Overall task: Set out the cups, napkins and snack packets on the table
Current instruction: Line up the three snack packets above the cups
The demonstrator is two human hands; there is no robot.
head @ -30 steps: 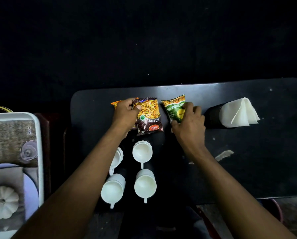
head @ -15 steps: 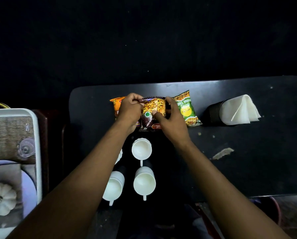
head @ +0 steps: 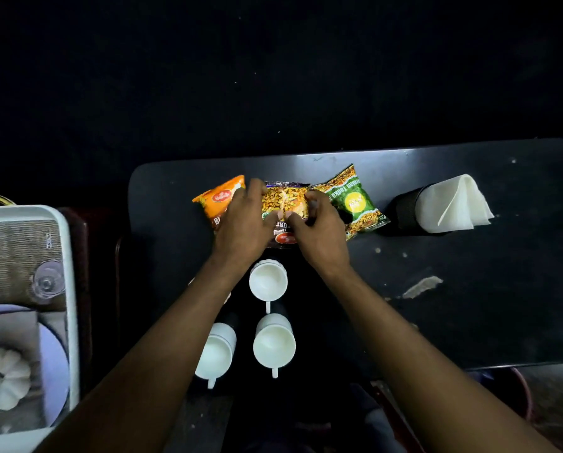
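Three snack packets lie in a row near the far edge of the black table (head: 469,322): an orange packet (head: 217,201), a brown mixture packet (head: 285,202) and a green packet (head: 355,201). My left hand (head: 246,223) and my right hand (head: 319,230) both grip the brown mixture packet from either side. White cups stand in front of the packets: one (head: 268,280) just below my hands, two more (head: 273,344) (head: 216,353) nearer to me; a further one is hidden under my left forearm. White napkins (head: 453,204) stick out of a dark holder (head: 407,210) at the right.
A white tray (head: 72,289) sits on the left, holding a woven mat, a clear glass (head: 46,282), a plate and a small white pumpkin (head: 2,377). A scrap of pale paper or peeled paint (head: 422,286) marks the table's right part. The surroundings are dark.
My right hand left the green packet and came over to the brown mixture packet. Both hands now pinch that packet in the middle. The green packet lies turned, further right.
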